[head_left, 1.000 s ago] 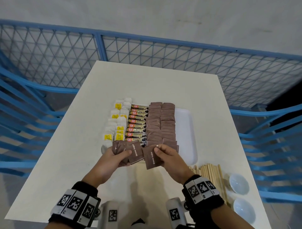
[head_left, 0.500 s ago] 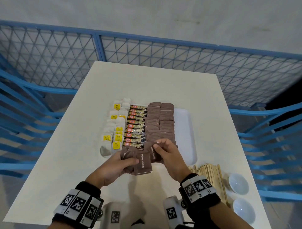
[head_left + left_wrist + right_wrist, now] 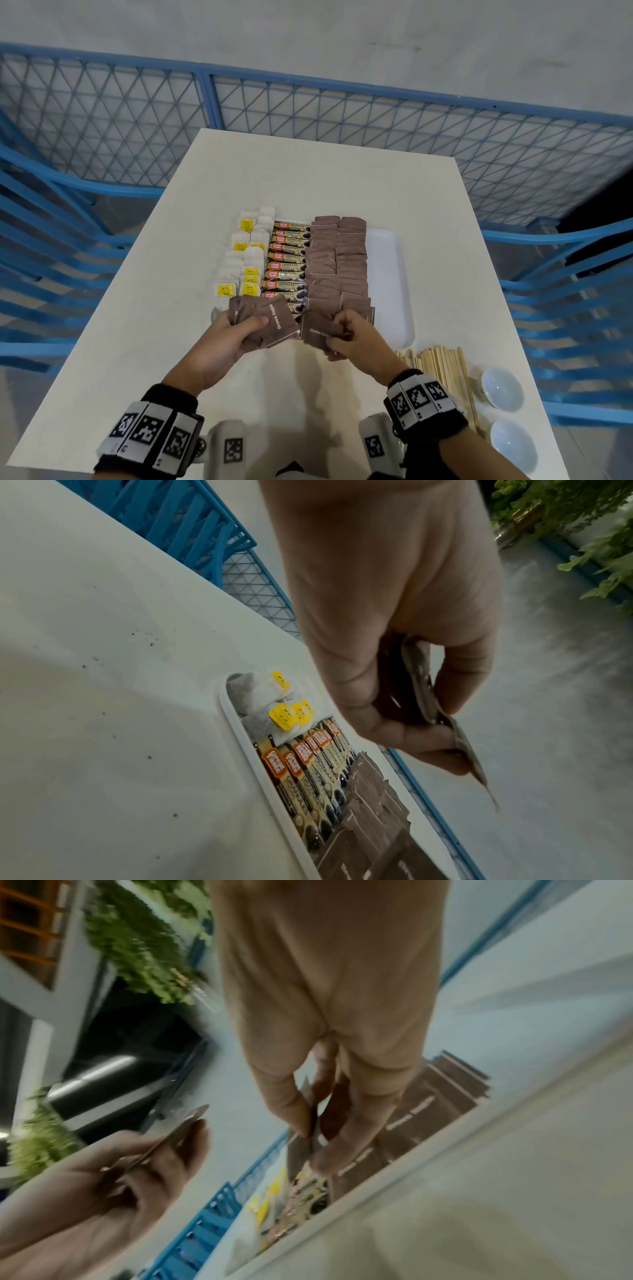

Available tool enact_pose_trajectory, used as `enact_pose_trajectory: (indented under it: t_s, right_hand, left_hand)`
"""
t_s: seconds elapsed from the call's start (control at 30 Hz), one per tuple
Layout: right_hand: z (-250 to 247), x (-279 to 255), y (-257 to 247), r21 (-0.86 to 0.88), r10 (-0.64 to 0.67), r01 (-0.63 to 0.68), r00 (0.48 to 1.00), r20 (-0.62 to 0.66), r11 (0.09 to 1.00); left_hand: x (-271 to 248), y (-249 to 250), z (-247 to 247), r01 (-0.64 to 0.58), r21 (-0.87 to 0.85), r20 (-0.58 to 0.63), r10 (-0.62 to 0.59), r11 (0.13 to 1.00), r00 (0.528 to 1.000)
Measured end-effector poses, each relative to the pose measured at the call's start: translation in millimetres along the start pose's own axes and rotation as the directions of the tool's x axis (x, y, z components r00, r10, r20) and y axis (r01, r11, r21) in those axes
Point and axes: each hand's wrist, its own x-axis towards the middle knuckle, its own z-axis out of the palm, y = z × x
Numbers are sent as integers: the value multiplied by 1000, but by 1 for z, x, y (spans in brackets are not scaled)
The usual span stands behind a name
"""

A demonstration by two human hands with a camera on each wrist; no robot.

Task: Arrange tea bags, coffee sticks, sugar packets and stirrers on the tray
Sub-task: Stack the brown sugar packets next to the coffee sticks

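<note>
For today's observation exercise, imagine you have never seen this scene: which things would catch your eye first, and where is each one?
First, the two hands low in the middle: the left hand holds a fan of brown sugar packets, and the right hand pinches a single packet. Just beyond them the white tray carries neat columns: tea bags with yellow tags on the left, coffee sticks in the middle, brown packets on the right. Wooden stirrers lie on the table at right.

**What I see worn on the two wrists**

I see bare forearms and no sleeves. The left hand [image 3: 228, 337] and the right hand [image 3: 352, 337] each have a black wristband with white panels printed with black square codes. Under each wrist hangs a pale grey camera housing with one code.
</note>
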Motion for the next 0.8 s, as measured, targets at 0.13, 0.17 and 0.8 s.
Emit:
enact_pose_trajectory:
  t_s: [0.13,0.17,0.8]
  right_hand:
    - [-8,11,10,-235,-108,76,986,-125,969]
    - [-9,13,10,-313,-149,105,982,-118,944]
    - [18,33,11,-853,-361,147,931,-51,501]
  left_hand:
    - [1,0,-7,-10,-30,-42,9,1000,999]
    - [1,-1,-7,-13,-23,-47,12,1000,999]
    - [7,-14,-5,3,-10,-82,-4,1000,997]
